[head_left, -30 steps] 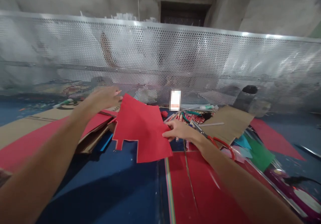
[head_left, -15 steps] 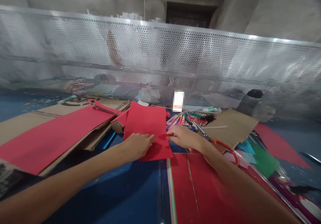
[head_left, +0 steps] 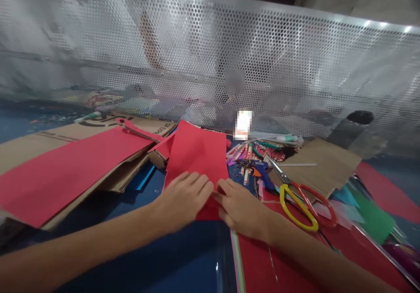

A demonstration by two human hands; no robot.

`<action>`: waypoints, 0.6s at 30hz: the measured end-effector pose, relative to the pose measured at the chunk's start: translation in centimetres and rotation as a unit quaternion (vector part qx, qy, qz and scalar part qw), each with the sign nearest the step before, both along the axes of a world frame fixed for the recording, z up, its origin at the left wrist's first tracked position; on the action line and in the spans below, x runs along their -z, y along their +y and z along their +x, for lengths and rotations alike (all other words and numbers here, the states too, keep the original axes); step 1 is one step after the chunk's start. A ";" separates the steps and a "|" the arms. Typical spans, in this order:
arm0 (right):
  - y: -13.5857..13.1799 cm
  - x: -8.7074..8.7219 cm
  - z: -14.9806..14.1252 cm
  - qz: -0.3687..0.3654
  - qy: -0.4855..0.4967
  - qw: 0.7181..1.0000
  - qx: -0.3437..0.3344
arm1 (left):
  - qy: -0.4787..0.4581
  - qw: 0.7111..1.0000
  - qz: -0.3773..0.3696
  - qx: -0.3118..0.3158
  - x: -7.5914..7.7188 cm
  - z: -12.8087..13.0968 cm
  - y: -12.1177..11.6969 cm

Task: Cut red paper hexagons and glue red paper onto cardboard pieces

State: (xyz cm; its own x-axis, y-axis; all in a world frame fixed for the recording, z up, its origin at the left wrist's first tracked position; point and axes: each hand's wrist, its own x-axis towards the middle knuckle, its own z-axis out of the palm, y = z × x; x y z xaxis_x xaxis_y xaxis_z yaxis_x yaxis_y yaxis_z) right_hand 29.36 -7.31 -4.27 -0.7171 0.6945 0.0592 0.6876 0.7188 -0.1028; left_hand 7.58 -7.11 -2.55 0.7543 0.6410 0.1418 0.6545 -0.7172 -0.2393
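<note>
A sheet of red paper (head_left: pixel 198 153) lies in front of me, its lower part under both hands. My left hand (head_left: pixel 185 201) is closed over the sheet's lower edge, fingers bent together and slightly blurred. Close beside it, my right hand (head_left: pixel 241 207) pinches the paper's lower right part between thumb and fingers. The fingertips of the two hands nearly meet, and the paper between them is partly hidden. Right of my right hand lie scissors (head_left: pixel 291 183) with one yellow and one red handle loop. A blue glue gun (head_left: pixel 265 177) rests just behind them.
Cardboard (head_left: pixel 75 135) with a long red sheet (head_left: pixel 75 166) on it lies at the left. A stack of red sheets (head_left: pixel 256 266) sits at the front right. Brown card (head_left: pixel 323 164) and green paper (head_left: pixel 374 214) lie farther right. A perforated metal screen (head_left: pixel 197 52) stands behind.
My left hand has slid right and my right hand has come in to the paper's lower edge, so both now meet there. The view has tilted down, showing the scissors more fully.
</note>
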 end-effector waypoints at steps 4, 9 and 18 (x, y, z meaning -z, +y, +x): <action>0.1 0.1 0.2 -0.035 0.050 0.998 -0.005 | 0.016 0.998 -0.004 0.059 1.4 1.5 -4.4; 1.6 -2.1 1.6 -0.148 0.081 0.984 -0.056 | 0.006 0.996 0.082 0.034 4.0 1.8 -7.7; 4.0 -1.4 2.2 -0.127 0.125 0.975 -0.137 | 0.016 0.988 0.156 0.018 5.2 1.0 -8.5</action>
